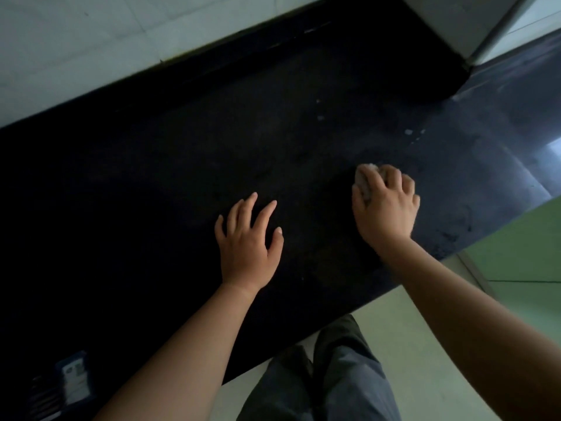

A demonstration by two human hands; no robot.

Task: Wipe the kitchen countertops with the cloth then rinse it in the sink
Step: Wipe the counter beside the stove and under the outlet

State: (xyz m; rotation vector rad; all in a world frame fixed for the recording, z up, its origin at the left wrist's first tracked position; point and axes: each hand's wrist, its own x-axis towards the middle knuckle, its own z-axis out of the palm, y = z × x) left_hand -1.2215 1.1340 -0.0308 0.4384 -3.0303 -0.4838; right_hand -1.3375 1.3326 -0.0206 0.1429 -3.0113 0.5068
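Note:
A black stone countertop fills most of the head view. My right hand presses a small balled-up pale cloth onto the counter at the right; only the cloth's edge shows between my fingers. My left hand rests flat on the counter in the middle, fingers spread, holding nothing. Small white specks lie on the counter beyond the cloth. The sink is out of view.
A pale tiled wall runs behind the counter. A white post or frame stands at the far right corner. A small blue-and-white packet lies at the counter's near left. The counter's front edge runs past my trouser legs; green floor lies to the right.

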